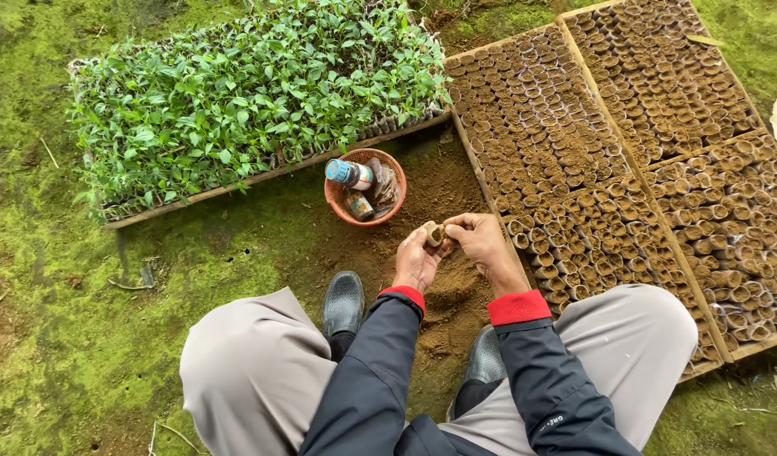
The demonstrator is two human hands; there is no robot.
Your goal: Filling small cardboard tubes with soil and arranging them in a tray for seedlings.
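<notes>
Pot [435, 234]: small brown cylinder, rolled-leaf or paper look, held betw. both hands above a patch of loose brown soil [452, 291]. Left hand [418, 257] closed round its lower side; right hand [481, 241] pinches its top w/ fingertips. Both hands clamped on pot.

Basket [365, 187]: round, orange plastic, perforated wall, sits on soil just ahead of hands. Contents: blue-capped bottle, small jar, brownish packet; details too small to tell.

Rt. side: wooden-framed trays [625, 143] packed w/ rows of like pots, soil-filled, matte and crumbly.

Lt. rear: tray of seedlings [253, 93], dense green leaves, wooden edge strip.

Ground [59, 312]: mossy green, damp-looking. Person squats, grey trousers, dark rubber shoes, dark sleeves w/ red cuffs.
</notes>
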